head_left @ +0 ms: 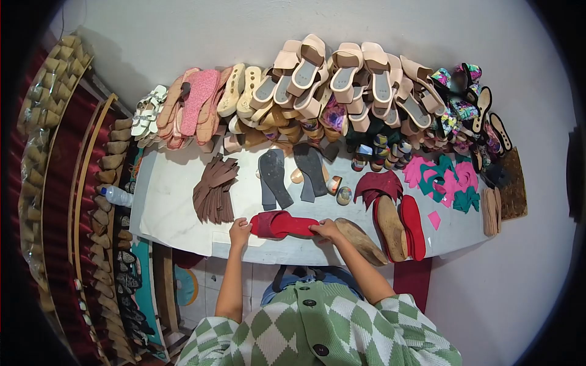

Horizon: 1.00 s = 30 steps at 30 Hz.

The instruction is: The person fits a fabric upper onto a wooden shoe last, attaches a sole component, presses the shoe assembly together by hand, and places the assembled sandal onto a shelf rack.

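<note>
A red sandal (285,225) with a darker red strap lies sideways near the table's front edge, held at both ends. My left hand (240,230) is closed on its strap end. My right hand (325,229) pinches the other end. Just right of my right hand lies a wooden shoe last (360,240). Another last (390,227) rests on a red sole, beside a second red sole (412,227). Behind the sandal are dark grey soles (276,177). Dark red strap pieces (377,186) sit behind the lasts.
Beige sandals (308,64) are piled along the back of the white table (168,207). Brown strips (215,190) lie at the left, pink and green pieces (448,180) at the right. Shelves of lasts (110,244) and a bottle (117,196) stand left of the table.
</note>
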{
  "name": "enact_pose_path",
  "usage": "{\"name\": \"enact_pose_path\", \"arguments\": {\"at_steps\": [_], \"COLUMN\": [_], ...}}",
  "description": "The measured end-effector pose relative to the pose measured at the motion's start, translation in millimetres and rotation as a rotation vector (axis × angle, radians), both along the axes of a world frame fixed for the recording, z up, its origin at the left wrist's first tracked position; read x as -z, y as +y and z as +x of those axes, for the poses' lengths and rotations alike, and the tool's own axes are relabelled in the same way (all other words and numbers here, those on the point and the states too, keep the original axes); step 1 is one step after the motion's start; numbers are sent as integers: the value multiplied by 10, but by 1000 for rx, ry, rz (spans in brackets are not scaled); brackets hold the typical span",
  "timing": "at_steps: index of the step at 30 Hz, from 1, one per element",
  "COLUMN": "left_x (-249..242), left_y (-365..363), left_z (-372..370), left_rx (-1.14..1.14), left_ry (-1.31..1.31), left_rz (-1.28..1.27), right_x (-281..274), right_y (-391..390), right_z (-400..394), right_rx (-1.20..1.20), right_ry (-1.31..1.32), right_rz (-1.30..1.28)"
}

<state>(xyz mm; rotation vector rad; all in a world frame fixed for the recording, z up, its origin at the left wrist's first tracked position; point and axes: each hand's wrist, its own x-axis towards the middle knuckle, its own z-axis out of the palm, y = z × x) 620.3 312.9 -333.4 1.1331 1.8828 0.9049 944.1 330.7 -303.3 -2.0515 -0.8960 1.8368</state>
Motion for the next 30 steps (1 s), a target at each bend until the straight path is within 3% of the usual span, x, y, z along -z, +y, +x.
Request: {"name": "enact_pose_path", "arguments": {"at_steps": [13,16,23,26,30], "left_x": [-100,-174,-153,-123,-218], "left_y": [102,101,141,157,137], "left_z": [96,148,134,88,62], "left_rx": [56,82,114,146,61], "left_ry": [-2,56,113,37,-573], "left_rz": [-70,-67,-85,-132,-268], "right_x": [-95,67,-179,-255,-184], "right_y": [-70,12,-44,-52,-33], "right_z": [135,208,250,297,386], "right_rx": [77,-74,-71,-95,-112], "right_ry": [307,175,371,441,528], "right_rz": [21,-27,80,85,85]}}
